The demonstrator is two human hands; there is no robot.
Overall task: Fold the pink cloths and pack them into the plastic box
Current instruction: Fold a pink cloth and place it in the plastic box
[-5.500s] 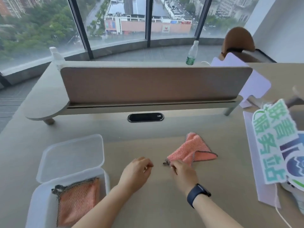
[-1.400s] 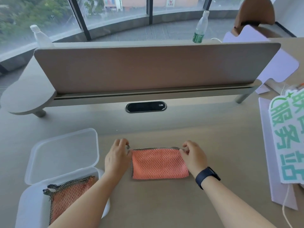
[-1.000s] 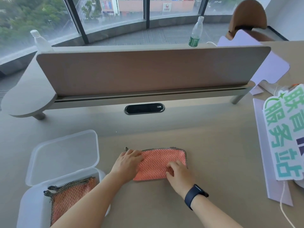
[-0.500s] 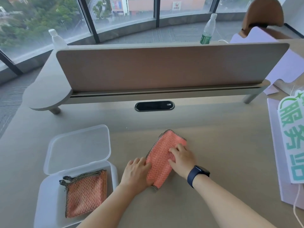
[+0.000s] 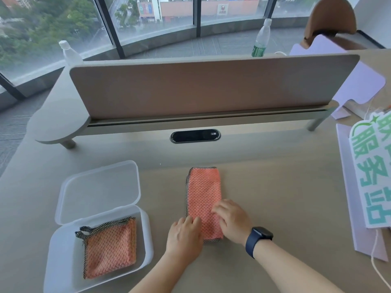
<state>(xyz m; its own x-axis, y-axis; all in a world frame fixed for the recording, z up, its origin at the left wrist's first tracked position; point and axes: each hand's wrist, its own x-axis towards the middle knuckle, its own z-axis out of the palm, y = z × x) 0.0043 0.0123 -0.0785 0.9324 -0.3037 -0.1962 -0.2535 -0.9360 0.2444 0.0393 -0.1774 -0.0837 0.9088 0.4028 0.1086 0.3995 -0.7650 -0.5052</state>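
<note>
**Both hands on the near end of a folded pink cloth**

A pink cloth [image 5: 203,199], folded into a long narrow strip with a dark stitched edge, lies flat on the desk [image 5: 275,187] and runs straight away from the person. The left hand [image 5: 183,235] rests palm down at the strip's near left corner, fingers together and lying flat, their tips touching the cloth edge. The right hand [image 5: 231,220] (a dark watch [image 5: 259,237] on its wrist) lies on the near right part of the strip, fingers loosely bent with the tips on the fabric; whether they pinch a layer or only press cannot be told.

To the left of the left hand sits the plastic box [image 5: 63,250], its clear lid [image 5: 99,191] hinged open on the far side. Inside it lies a second pink cloth [image 5: 110,250], already folded into a square. Beyond both hands stands a desk divider [image 5: 201,87]; to the right of the right hand leans a green-lettered sign [image 5: 372,172].
</note>
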